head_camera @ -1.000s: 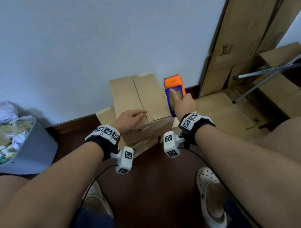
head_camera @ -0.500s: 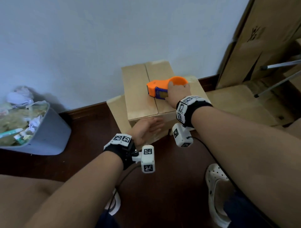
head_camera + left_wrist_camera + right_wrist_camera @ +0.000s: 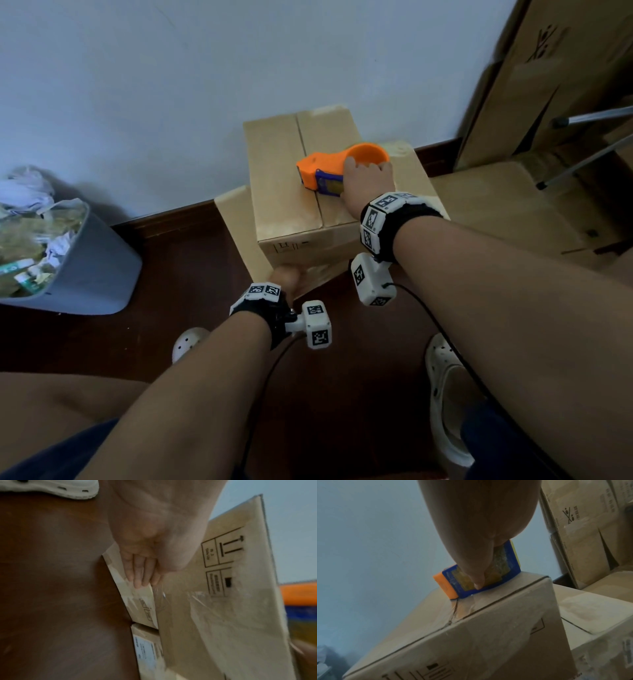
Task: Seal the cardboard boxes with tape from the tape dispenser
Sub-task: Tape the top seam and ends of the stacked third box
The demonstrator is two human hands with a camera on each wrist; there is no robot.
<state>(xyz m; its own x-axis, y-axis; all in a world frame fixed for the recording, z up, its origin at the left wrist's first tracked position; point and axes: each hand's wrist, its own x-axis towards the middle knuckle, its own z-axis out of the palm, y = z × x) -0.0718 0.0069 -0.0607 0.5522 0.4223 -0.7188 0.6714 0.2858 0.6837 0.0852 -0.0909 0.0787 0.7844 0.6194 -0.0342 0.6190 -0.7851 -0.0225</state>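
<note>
The box [image 3: 301,178] stands on the dark floor [image 3: 171,260] against the pale wall [image 3: 205,68], on top of a lower box [image 3: 236,226] whose edge juts out to its left. The dispenser [image 3: 329,168], orange with a blue face, sits on the box top, right over the centre seam [image 3: 310,171]. The right hand [image 3: 368,185] grips it from the near side, fingers curled over the orange hoop; the fingertips are hidden behind the hoop. In the right wrist view the hand [image 3: 481,527] fills the upper frame and only one finger shows clearly, lying on the dispenser's blue face [image 3: 481,574]. Clear tape [image 3: 471,605] runs from below the dispenser along the seam toward the box's near edge; its outline is faint.

The left hand [image 3: 286,275] is at the box's near face, low down, and mostly hidden behind its own wristband [image 3: 260,296] in the head view. The left wrist view shows the hand [image 3: 147,547] blurred, fingers [image 3: 140,574] straight and together, touching the lower box at its corner by the upper box's near face [image 3: 223,588]. A strip of tape [image 3: 214,608] lies down that face, hard to trace through the blur. A sliver of orange and blue at this view's right edge is the dispenser [image 3: 302,595], cut off.

Left of the box stands a grey bin [image 3: 85,260] full of crumpled paper, cut off by the frame. Right of the box flat cartons [image 3: 548,85] lean on the wall, and metal legs [image 3: 589,137] cross them. White clogs [image 3: 445,404] show near the box on the floor.
</note>
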